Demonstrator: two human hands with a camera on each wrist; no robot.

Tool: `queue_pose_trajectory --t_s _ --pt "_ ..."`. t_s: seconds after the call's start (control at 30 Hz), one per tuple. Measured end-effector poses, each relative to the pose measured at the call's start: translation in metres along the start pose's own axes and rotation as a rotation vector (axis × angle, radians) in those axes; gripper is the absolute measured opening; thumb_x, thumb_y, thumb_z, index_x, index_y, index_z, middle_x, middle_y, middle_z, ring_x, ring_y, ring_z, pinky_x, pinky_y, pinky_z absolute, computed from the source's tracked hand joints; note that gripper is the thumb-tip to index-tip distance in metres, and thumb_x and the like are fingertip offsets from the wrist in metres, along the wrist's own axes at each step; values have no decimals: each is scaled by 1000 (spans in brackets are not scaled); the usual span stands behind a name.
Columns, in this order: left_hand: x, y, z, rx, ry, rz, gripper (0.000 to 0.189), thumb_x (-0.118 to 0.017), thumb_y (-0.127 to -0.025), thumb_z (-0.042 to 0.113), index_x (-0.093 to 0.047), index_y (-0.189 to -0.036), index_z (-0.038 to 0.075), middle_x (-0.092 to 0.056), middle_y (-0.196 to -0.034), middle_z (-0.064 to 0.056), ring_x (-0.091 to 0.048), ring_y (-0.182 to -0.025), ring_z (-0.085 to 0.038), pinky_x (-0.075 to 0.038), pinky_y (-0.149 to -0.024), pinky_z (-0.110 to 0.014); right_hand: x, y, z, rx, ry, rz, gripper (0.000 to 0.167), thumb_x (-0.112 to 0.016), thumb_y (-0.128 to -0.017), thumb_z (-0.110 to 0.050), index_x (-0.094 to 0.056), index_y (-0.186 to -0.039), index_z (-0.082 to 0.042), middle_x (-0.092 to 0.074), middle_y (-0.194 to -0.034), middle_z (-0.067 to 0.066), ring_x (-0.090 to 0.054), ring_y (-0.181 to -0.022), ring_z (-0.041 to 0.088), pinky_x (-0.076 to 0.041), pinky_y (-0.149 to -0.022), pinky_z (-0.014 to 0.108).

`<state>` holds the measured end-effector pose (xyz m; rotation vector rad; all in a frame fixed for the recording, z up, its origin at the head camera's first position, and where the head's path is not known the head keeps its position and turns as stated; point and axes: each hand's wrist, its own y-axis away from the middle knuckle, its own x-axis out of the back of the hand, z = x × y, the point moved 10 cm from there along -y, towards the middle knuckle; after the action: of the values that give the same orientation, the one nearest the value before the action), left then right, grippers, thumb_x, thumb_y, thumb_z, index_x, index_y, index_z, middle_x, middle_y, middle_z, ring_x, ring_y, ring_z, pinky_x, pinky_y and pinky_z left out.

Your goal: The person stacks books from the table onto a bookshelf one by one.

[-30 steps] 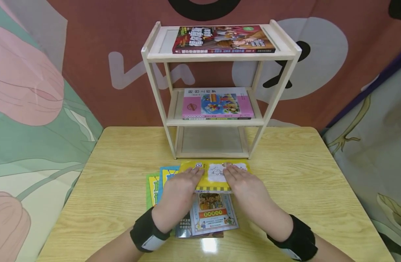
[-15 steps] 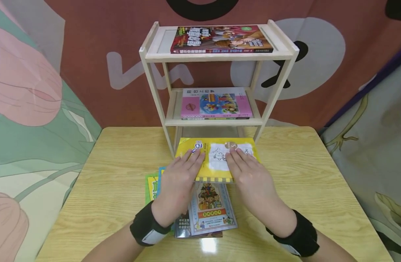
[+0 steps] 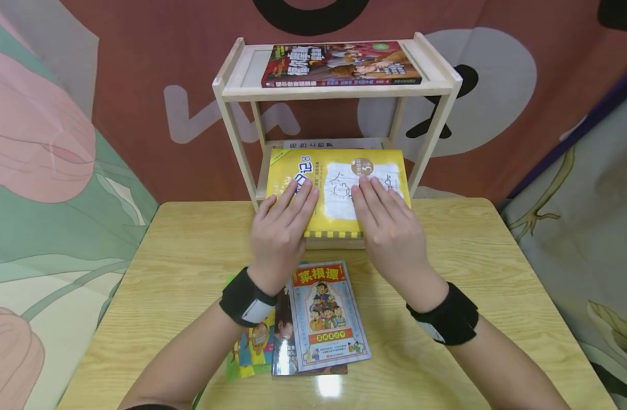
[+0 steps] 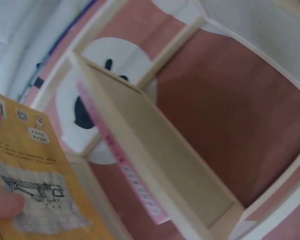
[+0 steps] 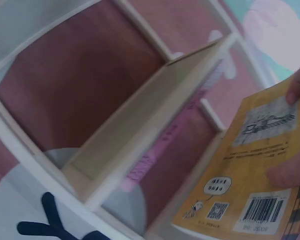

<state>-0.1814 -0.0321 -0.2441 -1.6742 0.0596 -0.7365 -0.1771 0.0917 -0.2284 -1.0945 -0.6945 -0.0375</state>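
A yellow book with a white drawing panel is held level between both hands, in front of the rack's middle shelf. My left hand grips its left part, fingers flat over the cover and thumb underneath. On the right part, my right hand grips it the same way. Both wrist views show the book's back cover with a thumb pressed against it. Behind the yellow book, a pink book lies on the middle shelf, mostly covered by it in the head view.
The pale wooden rack stands at the table's back, with a red comic-style book on top. Nearer me, a light-blue book lies over a dark book, with green and blue ones beside them on the table.
Both hands have lifted the yellow book off the pile and carried it up and forward to the middle shelf. The light-blue book beneath is now uncovered.
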Motion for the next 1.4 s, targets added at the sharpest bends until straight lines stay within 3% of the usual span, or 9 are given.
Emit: queue_pose_trajectory --t_s 0.3,0.5,0.67,0.83,0.93,1.0,1.13,1.27,1.4 --pt "-41 2 -11 43 7 -202 51 -58 -82 -8 -61 -128 14 -60 -129 -2 -57 -120 -18 -47 -95 -37 -48 4 17 30 -29 -227 39 -65 -87 -4 -59 -125 0 -61 -126 16 -58 -118 31 -46 -98 45" --pt "-54 -1 -13 50 12 -325 52 -56 -81 -9 -61 -128 12 -59 -130 -4 -56 -122 -19 -46 -96 -38 -64 2 25 34 -85 -376 47 -70 -83 -4 -57 -129 0 -58 -130 16 -56 -120 32 -46 -98 44" --pt "-61 -8 -15 55 28 -432 54 -60 -80 -8 -60 -129 12 -58 -131 -4 -55 -123 -19 -47 -96 -37 -72 -2 31 32 -103 -497 72 -80 -74 -37 -54 -132 -1 -56 -133 16 -55 -122 31 -45 -99 43" --pt "-66 -9 -17 52 44 -519 52 -71 -83 11 -57 -132 13 -55 -135 -5 -53 -125 -21 -47 -97 -37 -72 -5 32 57 -130 -488 89 -55 -75 -70 -56 -130 0 -56 -132 17 -56 -119 33 -47 -97 44" --pt "-68 -9 -19 36 38 -543 59 -70 -83 40 -56 -133 12 -55 -135 -5 -54 -124 -22 -48 -96 -37 -72 -6 33 56 -162 -477 94 -39 -77 -75 -55 -130 1 -56 -132 18 -55 -120 34 -46 -97 44" --pt "-69 -11 -20 17 30 -545 70 -61 -79 58 -56 -132 12 -56 -134 -6 -55 -122 -23 -49 -94 -38 -74 -6 35 47 -172 -480 94 -33 -79 -75 -55 -131 0 -55 -133 18 -54 -121 34 -46 -98 45" --pt "-73 -16 -23 -12 25 -548 80 -46 -78 70 -57 -132 11 -58 -132 -7 -57 -120 -24 -51 -91 -38 -82 -6 39 19 -180 -523 87 -37 -84 -70 -52 -134 -2 -51 -138 16 -50 -126 33 -44 -100 44" --pt "-81 -19 -29 -8 45 -577 78 -47 -81 67 -56 -133 10 -56 -133 -9 -55 -122 -26 -48 -96 -40 -91 -10 43 -10 -189 -568 80 -47 -85 -64 -49 -137 -3 -48 -142 15 -47 -129 34 -44 -100 45" --pt "-91 -22 -36 17 61 -608 76 -48 -83 65 -53 -135 10 -54 -136 -9 -52 -125 -26 -45 -100 -41 -103 -13 50 -35 -188 -601 79 -48 -85 -63 -48 -138 -5 -46 -143 14 -46 -130 33 -45 -99 46"
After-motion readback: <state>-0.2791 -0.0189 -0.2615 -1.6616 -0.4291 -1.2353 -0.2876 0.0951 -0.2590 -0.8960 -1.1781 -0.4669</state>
